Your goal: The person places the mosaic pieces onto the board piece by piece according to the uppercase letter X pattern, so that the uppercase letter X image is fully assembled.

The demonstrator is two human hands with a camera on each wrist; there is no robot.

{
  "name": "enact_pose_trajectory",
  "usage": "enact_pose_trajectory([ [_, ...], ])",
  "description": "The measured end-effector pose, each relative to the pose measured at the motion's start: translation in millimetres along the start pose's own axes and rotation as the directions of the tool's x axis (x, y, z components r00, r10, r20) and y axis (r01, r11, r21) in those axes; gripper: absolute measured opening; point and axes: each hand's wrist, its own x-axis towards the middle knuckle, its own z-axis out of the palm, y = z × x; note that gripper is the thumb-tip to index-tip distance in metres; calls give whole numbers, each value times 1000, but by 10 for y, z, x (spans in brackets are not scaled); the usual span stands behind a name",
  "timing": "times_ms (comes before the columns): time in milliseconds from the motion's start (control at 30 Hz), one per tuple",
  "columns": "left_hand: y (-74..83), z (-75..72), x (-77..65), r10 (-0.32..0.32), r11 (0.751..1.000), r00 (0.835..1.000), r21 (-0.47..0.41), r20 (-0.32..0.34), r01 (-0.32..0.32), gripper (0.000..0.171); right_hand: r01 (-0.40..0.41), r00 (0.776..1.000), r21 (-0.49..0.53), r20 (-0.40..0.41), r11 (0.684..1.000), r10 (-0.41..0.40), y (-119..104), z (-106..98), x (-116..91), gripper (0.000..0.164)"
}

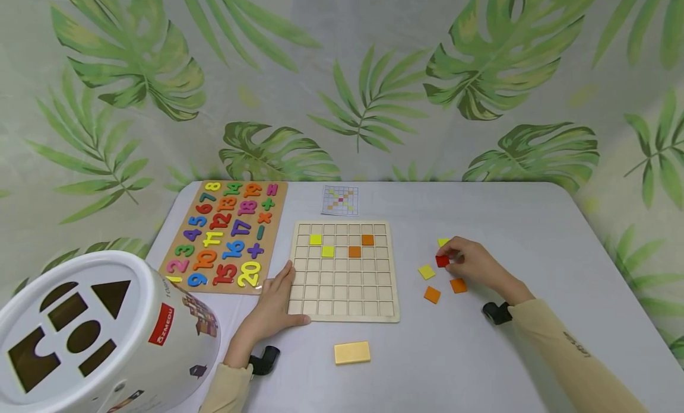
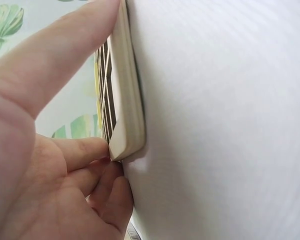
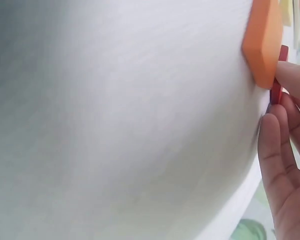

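Observation:
My left hand (image 1: 272, 306) rests at the near left corner of a wooden grid board (image 1: 344, 317), thumb straight along its near edge and fingers against its left side. Two yellow tiles and two orange tiles sit in squares in the board's upper rows. To the right of the board my right hand (image 1: 472, 263) pinches a red square tile (image 1: 442, 261) between thumb and fingers, low over the table. Around it lie a yellow tile (image 1: 426, 272), another yellow tile (image 1: 443, 242) partly behind the hand, an orange tile (image 1: 458, 285) and a second orange tile (image 1: 432, 294).
Behind the board lies a small pattern card (image 1: 340, 200) with a coloured grid. A board of colourful numbers (image 1: 224, 238) is at the left, with a white shape-sorter bucket (image 1: 181, 348) in front of it. One pale yellow block (image 1: 352, 353) lies near the front.

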Motion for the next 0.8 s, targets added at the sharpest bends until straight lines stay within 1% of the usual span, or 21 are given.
enact_pose_trajectory([
  [167, -4, -1, 0, 0, 1000, 1000, -11, -2, 0, 108, 2, 1000, 7, -18, 1000, -2, -105, 56, 81, 24],
  [267, 0, -3, 0, 1, 1000, 1000, -10, -1, -1, 109, -4, 1000, 32, -19, 999, 4, -239, 127, 171, 24],
  [333, -1, -3, 2, -1, 1000, 1000, -8, -1, 1, 109, 7, 1000, 56, -12, 998, -6, -348, 189, 244, 24],
  [467, -11, 1, 9, -2, 1000, 1000, -4, -3, 2, 108, 61, 998, 96, 15, 993, -63, -598, 342, 406, 24],
  [567, -17, 1, 10, -7, 1000, 1000, -9, 0, 7, 109, 115, 992, 109, 42, 987, -121, -790, 479, 535, 24],
  [700, -24, 4, 6, 4, 1000, 1000, -6, -4, -4, 108, 174, 979, 105, 85, 979, -183, -1003, 680, 715, 22],
  [800, -26, 8, 3, 7, 1000, 1000, -15, -11, -8, 108, 196, 971, 89, 118, 976, -206, -1133, 828, 841, 21],
])
